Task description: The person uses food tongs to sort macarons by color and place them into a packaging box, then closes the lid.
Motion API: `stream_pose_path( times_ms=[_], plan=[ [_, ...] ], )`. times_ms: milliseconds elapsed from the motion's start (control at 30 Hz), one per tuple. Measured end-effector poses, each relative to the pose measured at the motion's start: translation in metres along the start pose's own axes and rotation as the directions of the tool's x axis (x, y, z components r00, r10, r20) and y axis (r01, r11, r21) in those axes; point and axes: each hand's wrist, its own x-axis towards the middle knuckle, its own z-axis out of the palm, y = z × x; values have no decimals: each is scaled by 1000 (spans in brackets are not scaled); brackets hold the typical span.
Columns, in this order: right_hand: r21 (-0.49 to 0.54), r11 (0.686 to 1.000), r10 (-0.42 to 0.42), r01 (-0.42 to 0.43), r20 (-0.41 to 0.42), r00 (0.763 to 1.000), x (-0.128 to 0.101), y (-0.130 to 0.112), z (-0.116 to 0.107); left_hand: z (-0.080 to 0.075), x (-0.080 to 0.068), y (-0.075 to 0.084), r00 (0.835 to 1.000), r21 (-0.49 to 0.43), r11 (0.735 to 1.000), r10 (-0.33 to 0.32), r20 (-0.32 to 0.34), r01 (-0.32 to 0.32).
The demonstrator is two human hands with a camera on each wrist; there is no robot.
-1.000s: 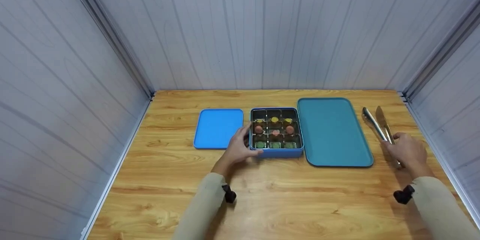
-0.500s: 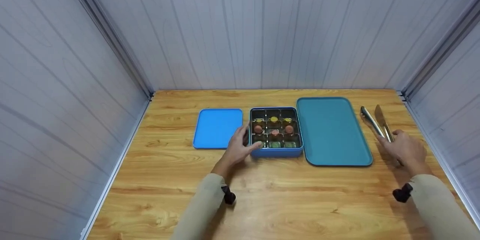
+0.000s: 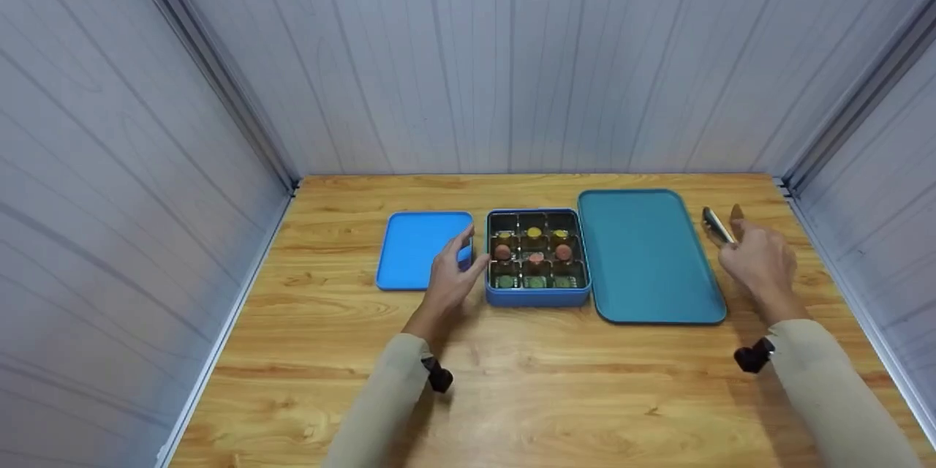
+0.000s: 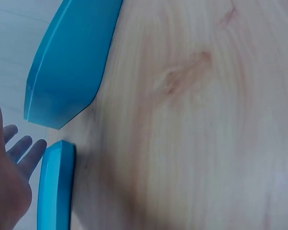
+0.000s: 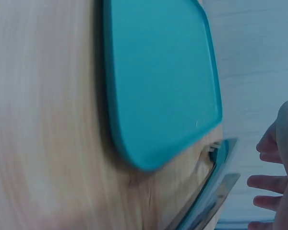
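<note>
A blue box [image 3: 537,298] holds a clear divided insert with small yellow, reddish and green round pieces in its compartments. My left hand [image 3: 447,278] is beside the box's left wall, fingers extended over the right edge of a flat blue lid [image 3: 417,248]; its thumb tip is right at the box rim. Metal tongs [image 3: 720,225] lie spread on the table at the right. My right hand [image 3: 759,263] is over them and hides their rear part in the head view. The right wrist view shows its fingers [image 5: 268,183] spread and apart from the tongs.
A flat teal tray [image 3: 651,256] lies against the box's right side, between it and the tongs. The wooden table [image 3: 556,380] is bounded by pale panel walls [image 3: 468,58] at the back and both sides.
My left hand has drawn back to the left, its thumb off the box's front corner. My right hand has moved forward and left along the tongs, which lie where they were.
</note>
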Motion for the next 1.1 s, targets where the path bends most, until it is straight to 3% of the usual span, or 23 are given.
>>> stream_pose_path(
  times_ms=[400, 533, 567, 667, 767, 800, 900, 1100],
  plan=[
    [30, 986, -159, 162, -81, 984, 7, -84, 32, -29, 3, -2, 992, -24, 992, -124, -35, 124],
    [68, 978, -190, 196, -85, 978, 9, -111, 48, -45, 1, -8, 991, -3, 993, -118, -70, 119],
    [80, 976, -194, 200, -85, 977, 8, -117, 52, -49, 4, -21, 993, -10, 996, -87, -77, 86],
    [111, 973, -193, 200, -67, 979, 6, -137, 62, -62, 3, -26, 992, 12, 997, -73, -103, 75],
    [137, 969, -200, 204, -40, 979, 3, -160, 71, -74, 0, -30, 989, -3, 995, -102, -111, 102],
    [143, 968, -203, 205, -29, 979, 2, -168, 74, -77, -5, -20, 983, 5, 990, -141, -116, 143],
    [163, 964, -213, 211, -2, 977, -3, -192, 82, -87, -9, -24, 975, -5, 983, -183, -126, 184],
    [229, 941, -261, 249, 22, 965, -13, -238, 94, -102, -18, -31, 964, -69, 978, -207, -166, 198]
  ],
)
